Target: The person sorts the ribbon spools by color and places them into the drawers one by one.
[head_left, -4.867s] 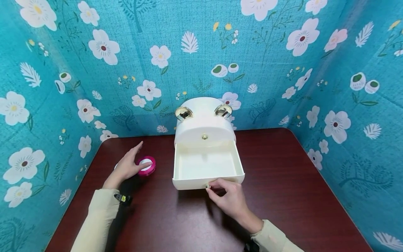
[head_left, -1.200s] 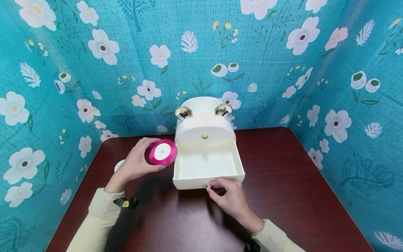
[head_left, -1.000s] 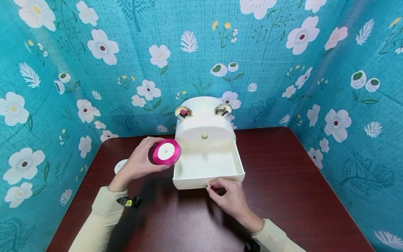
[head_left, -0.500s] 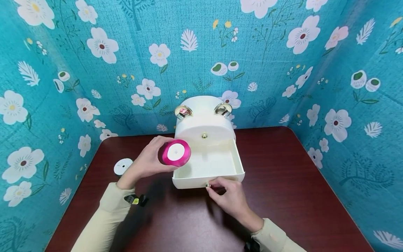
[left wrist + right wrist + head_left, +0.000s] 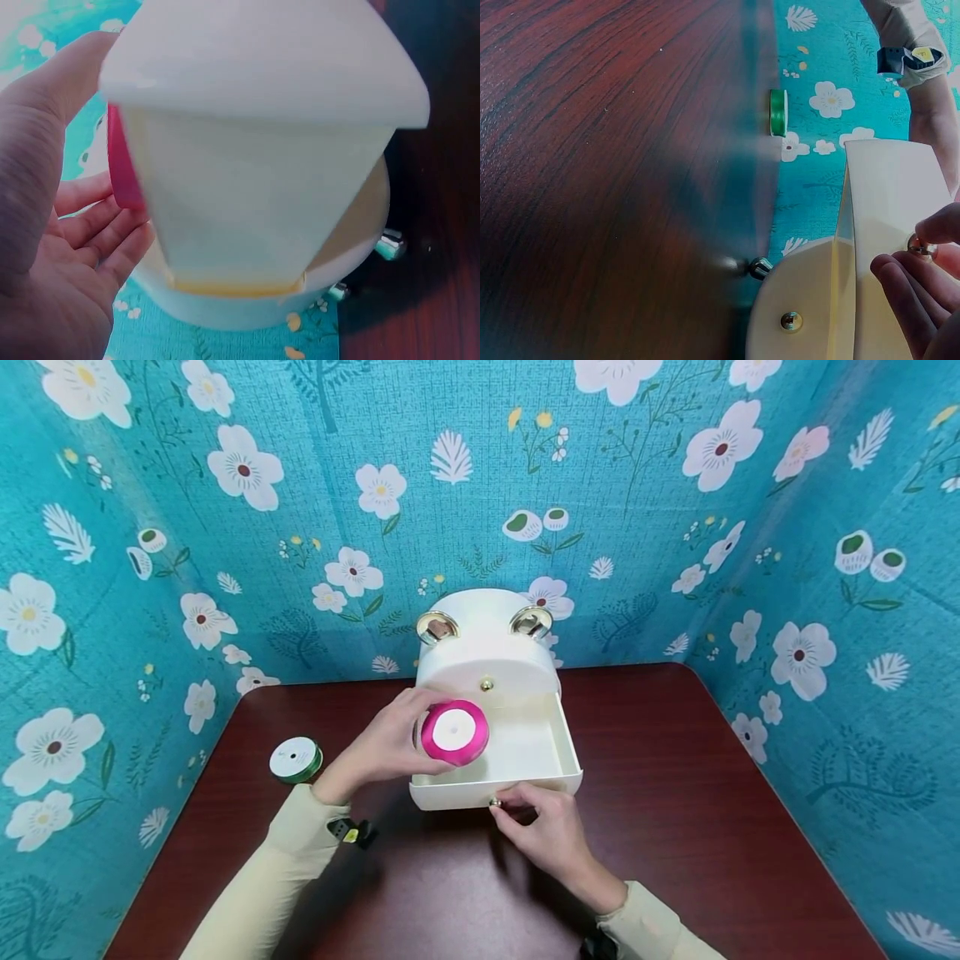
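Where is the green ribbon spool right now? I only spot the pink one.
In the head view the green ribbon spool lies on the table at the left, beyond the left hand, well apart from the open drawer.

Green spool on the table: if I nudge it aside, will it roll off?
Probably not: the green spool lies flat on its face on the table, so it should slide. It looks small and light. Tipped onto its rim, it could roll.

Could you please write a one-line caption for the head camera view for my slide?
Left hand holds a pink ribbon spool over the open drawer while right hand pinches its knob.
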### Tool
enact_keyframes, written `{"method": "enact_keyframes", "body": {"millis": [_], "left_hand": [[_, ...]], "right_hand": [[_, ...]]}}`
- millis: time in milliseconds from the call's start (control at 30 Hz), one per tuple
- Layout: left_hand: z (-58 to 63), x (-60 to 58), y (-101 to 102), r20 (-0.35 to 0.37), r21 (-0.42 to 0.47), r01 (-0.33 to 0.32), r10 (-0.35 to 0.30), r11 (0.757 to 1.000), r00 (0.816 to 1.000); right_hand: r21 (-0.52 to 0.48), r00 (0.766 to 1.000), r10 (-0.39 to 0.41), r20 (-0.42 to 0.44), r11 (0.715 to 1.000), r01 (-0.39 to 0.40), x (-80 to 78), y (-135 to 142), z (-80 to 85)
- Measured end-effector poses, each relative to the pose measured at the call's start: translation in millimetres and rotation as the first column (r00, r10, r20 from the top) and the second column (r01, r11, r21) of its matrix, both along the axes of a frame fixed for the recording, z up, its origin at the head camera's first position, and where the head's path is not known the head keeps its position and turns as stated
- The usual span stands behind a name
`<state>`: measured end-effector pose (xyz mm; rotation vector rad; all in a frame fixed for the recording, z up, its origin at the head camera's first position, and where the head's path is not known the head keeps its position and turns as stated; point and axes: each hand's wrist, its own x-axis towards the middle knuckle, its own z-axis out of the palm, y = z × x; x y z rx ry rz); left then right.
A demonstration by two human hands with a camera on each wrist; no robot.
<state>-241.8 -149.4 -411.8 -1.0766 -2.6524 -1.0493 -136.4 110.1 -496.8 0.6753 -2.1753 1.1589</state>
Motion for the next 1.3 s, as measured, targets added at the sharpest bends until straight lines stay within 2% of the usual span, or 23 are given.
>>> {"method": "enact_keyframes", "body": {"millis": [200,500,700,967,1133,1300], "left_hand": [[-4.8,-1.7,12,-0.026,-0.036,0.029,-0.030,0.999,0.999],[-12.9,-0.7,21,-0.015,-0.116,0.040,-0.042,0.992,0.999],[-13.4,-1.5,27,0.007,-0.155,0.043,-0.043,0.987,0.999],[-14.4,-5.3,36,-0.082,-0.278,0.028,-0.053,0.960,0.995],[-13.2,-5.9,40,-0.060,-0.314,0.021,-0.041,0.949,0.997],[-11.4,-6.4,43,-0.049,-0.381,0.019,-0.041,0.924,0.998]], "right_hand": [[0.003,1.000,0.001,0.001,1.000,-0.001,0.5,-1,-0.6],[0.007,1.000,-0.006,-0.023,1.000,0.006,0.9,-2,-1.5],[0.003,1.000,-0.006,-0.009,1.000,0.006,1.4,-2,-1.3],[-0.007,1.000,0.002,-0.014,1.000,-0.002,0.1,-2,-1.1],[-0.016,1.000,0.015,-0.009,1.000,-0.015,-0.3,-2,-0.6],[-0.021,1.000,0.015,-0.002,1.000,-0.015,-0.3,-2,0.2]]}}
